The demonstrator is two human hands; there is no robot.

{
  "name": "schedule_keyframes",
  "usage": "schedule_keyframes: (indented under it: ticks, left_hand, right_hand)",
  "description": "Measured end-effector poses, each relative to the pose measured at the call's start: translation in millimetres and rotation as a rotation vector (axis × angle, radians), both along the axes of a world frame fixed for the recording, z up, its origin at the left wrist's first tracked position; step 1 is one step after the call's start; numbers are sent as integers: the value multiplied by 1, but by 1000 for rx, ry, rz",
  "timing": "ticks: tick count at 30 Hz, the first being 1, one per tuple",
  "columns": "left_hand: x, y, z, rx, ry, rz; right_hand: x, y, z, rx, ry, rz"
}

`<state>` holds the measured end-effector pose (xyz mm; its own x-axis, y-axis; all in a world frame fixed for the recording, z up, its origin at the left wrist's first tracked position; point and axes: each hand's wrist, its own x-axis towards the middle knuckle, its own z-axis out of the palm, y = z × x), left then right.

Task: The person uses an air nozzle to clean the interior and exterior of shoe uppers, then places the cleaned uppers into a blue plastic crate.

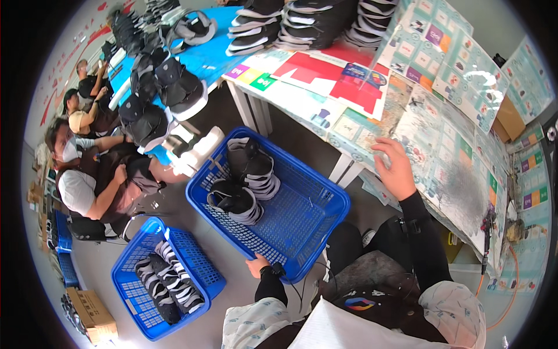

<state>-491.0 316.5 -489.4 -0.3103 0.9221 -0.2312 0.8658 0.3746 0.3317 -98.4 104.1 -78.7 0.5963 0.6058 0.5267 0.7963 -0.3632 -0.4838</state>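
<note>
My left hand (257, 266) is closed on the near left rim of a large blue plastic basket (325, 200). Inside that basket, toward its far left end, stand two nested stacks of black and grey pieces (251, 166) that look like shoe uppers. The rest of its slotted floor shows bare. My right hand (393, 168) is raised at the near edge of the worktable (433, 168). Its thumb and fingers are apart and loosely bent, with nothing between them.
A second blue basket (212, 282) with rows of black-and-white pieces stands on the floor at left. More stacked uppers (317, 23) lie on the blue-topped table (224, 20). A masked co-worker (87, 186) sits at left, others beyond. An orange hose (516, 279) hangs at right.
</note>
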Motion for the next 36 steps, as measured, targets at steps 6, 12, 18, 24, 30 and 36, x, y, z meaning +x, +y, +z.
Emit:
schedule_keyframes:
  ticks: [6,12,18,24,30,36]
  left_hand:
    - [8,0,-2,-73,-15,-1]
    - [-44,48,-78,-420,129,-94]
    - [-44,82,-57,-538,389,-23]
    - [138,19,70,-313,289,-111]
    - [110,109,176,-17,4,-496]
    - [210,138,284,44,-400,-627]
  right_hand:
    - [-13,-66,10,114,165,-110]
    - [-61,-49,23,-3,130,193]
    - [-118,-48,-21,271,201,1119]
    - [-26,-24,-2,-312,820,878]
    - [26,65,20,36,892,350]
    - [108,127,24,48,612,90]
